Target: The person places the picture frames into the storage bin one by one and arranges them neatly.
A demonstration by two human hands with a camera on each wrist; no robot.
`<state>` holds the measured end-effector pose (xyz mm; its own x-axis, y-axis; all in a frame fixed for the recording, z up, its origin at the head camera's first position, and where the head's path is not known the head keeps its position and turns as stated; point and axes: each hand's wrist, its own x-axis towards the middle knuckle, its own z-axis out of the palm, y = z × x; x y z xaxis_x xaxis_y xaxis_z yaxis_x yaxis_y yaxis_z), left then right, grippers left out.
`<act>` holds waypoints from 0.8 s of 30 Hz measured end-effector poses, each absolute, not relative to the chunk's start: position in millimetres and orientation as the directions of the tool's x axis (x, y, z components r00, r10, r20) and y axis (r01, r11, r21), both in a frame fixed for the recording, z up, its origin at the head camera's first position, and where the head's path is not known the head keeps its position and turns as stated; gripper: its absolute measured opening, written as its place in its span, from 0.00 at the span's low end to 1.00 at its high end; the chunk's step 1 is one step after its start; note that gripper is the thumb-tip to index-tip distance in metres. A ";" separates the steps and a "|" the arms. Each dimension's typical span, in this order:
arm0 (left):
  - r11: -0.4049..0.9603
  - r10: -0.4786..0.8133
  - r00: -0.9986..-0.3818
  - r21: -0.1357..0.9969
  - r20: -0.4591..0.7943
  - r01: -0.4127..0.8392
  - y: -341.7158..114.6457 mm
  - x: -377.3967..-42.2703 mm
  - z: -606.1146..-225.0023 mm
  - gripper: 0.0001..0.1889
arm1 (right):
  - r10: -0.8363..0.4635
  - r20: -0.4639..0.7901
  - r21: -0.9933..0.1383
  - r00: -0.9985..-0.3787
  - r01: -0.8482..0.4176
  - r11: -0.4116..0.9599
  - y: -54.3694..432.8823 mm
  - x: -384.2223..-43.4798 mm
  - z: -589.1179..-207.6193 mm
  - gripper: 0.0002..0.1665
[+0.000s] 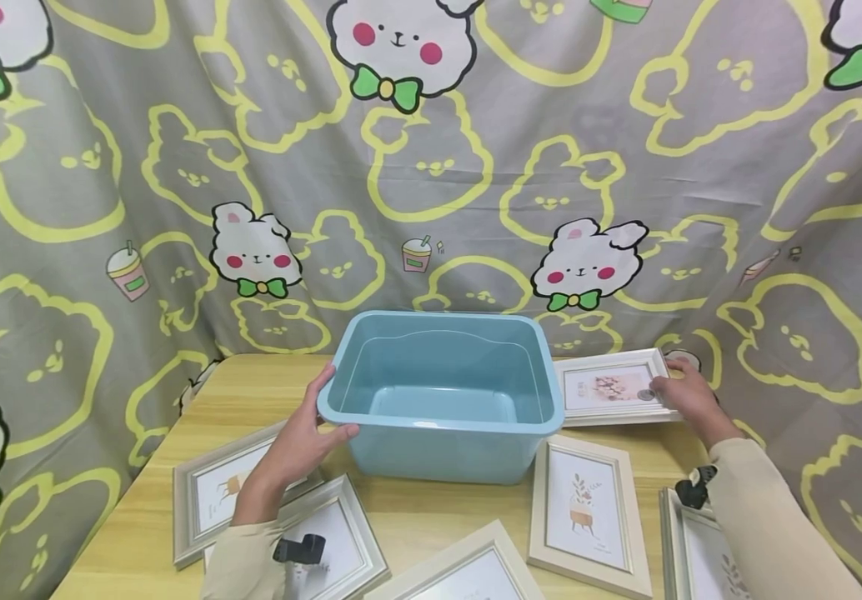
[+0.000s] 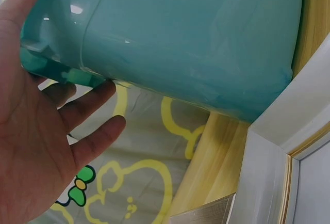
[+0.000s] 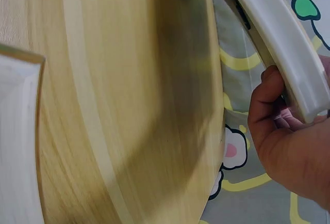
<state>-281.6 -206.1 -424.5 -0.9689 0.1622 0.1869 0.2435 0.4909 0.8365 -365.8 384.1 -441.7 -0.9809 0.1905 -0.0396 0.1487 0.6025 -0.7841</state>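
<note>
An empty light-blue plastic bin [image 1: 442, 454] stands on the wooden table in the head view. My left hand [image 1: 299, 442] holds its front left corner, thumb at the front rim and fingers along the left side; the left wrist view shows the fingers [image 2: 95, 136] spread below the rim. To the right of the bin, my right hand [image 1: 689, 400] grips the right end of a white picture frame [image 1: 569, 392] with a floral print. In the right wrist view this frame [image 3: 283, 38] is tilted above the table edge, fingers curled under it and the thumb hidden.
Several more picture frames lie on the table [image 1: 416, 517]: two overlapping at left [image 1: 183, 508], one at front centre [image 1: 461, 567], a cream one [image 1: 539, 517] right of the bin, and one under the right forearm [image 1: 671, 533]. A patterned curtain [image 1: 431, 192] hangs behind the table.
</note>
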 end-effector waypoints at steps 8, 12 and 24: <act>0.496 0.157 -0.967 0.831 0.200 0.253 -205.7 -281.1 -425.7 0.51 | 0.225 -0.042 -0.837 -0.973 0.157 0.524 382.4 -362.8 -437.9 0.40; 0.494 0.166 -0.966 0.831 0.197 0.255 -204.4 -281.3 -424.5 0.51 | 0.225 -0.016 -0.844 -0.974 0.134 0.519 382.2 -361.1 -436.0 0.40; 0.497 0.166 -0.966 0.829 0.197 0.255 -205.9 -280.4 -423.9 0.51 | 0.184 -0.025 -0.922 -0.983 0.094 0.375 375.7 -356.4 -429.8 0.40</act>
